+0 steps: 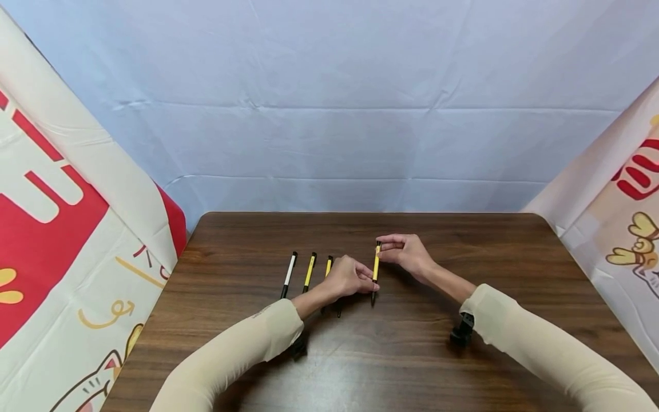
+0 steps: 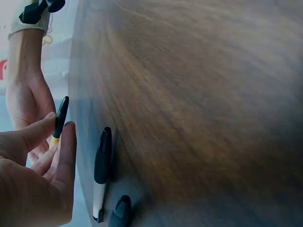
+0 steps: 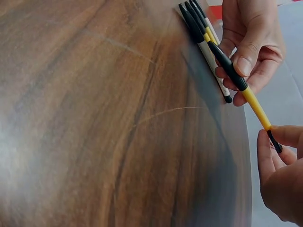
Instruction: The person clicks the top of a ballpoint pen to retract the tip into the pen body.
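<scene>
Both hands hold one yellow ballpoint pen [image 1: 376,266] with a black grip. My left hand [image 1: 346,277] pinches the black grip near the tip, between thumb and fingers. The fingers of my right hand [image 1: 408,252] pinch the dark clicker end, as the right wrist view shows. This pen appears raised off the table, tip toward me. Left of it, a white pen [image 1: 290,271] and a yellow pen [image 1: 310,271] lie side by side. Another yellow pen [image 1: 329,264] is partly covered by the left hand. A further white pen [image 3: 214,66] lies nearest the hands.
The pens lie on a dark brown wooden table [image 1: 412,355]. A pale cloth backdrop [image 1: 329,131] hangs behind the far edge. Printed cloths [image 1: 134,229] stand at both sides. Black wrist cameras [image 1: 461,329] are strapped at the cream sleeves [image 1: 535,343].
</scene>
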Available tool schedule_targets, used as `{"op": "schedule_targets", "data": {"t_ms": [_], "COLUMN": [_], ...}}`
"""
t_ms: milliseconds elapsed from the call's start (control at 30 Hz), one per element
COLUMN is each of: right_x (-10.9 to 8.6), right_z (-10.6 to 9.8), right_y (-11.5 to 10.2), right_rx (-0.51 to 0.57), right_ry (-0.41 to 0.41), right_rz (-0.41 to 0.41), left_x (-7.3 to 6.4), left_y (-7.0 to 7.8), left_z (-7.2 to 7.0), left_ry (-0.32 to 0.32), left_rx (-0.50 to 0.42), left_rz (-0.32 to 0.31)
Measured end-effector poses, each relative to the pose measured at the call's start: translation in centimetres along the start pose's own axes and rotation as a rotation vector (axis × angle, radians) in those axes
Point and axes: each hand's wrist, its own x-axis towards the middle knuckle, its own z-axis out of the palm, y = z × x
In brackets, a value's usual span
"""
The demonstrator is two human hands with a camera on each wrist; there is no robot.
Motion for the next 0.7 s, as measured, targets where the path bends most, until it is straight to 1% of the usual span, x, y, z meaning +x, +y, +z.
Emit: {"op": "schedule_targets", "data": {"t_ms": [100, 467, 600, 700], "right_x": [0.0, -0.1, 0.0, -0.1], "right_z": [0.4, 1.5, 1.9, 2.1], "right_y": [0.2, 0.6, 0.7, 0.8], "right_rx": [-0.020, -0.085, -0.129, -0.170], "right_ry": [-0.004, -0.035, -0.025, -0.009], "right_rz": [-0.003, -0.005, -0.019, -0.028], "left_x": [-0.3, -1.2, -1.5, -1.6], "left_y": [-0.4, -0.8, -1.0, -1.1], "left_z": [-0.2, -0.5, -0.5, -0.5], "left_ry": [-0.012, -0.034, -0.029, -0.016], "left_rx": [0.018, 0.091, 0.129, 0.173], "left_rz": [0.017, 0.036, 0.051, 0.076]}}
